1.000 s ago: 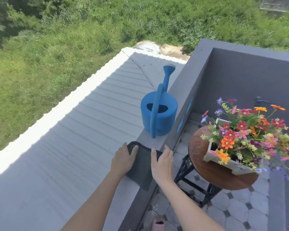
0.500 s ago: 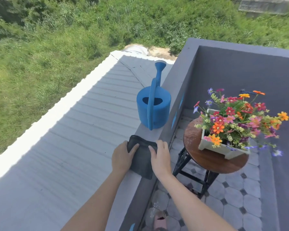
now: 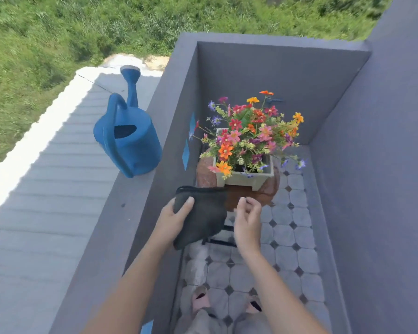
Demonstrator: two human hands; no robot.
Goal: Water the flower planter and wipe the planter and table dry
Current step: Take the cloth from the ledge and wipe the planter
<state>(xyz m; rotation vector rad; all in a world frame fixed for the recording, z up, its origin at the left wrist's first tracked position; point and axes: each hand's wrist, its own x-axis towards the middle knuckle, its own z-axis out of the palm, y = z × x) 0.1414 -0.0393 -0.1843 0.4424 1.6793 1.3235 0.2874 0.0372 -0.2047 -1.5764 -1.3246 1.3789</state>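
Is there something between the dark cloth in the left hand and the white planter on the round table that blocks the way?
Nothing visible does. The left hand holds the dark cloth in the air, just short of the white planter on the round table. The right hand is beside the cloth, not in its way.

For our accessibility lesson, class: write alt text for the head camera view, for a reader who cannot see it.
A person's left hand holds a dark cloth in front of a white planter of colourful flowers on a round wooden table, with the right hand open beside the cloth. A blue watering can stands upright on the grey balcony ledge to the left.
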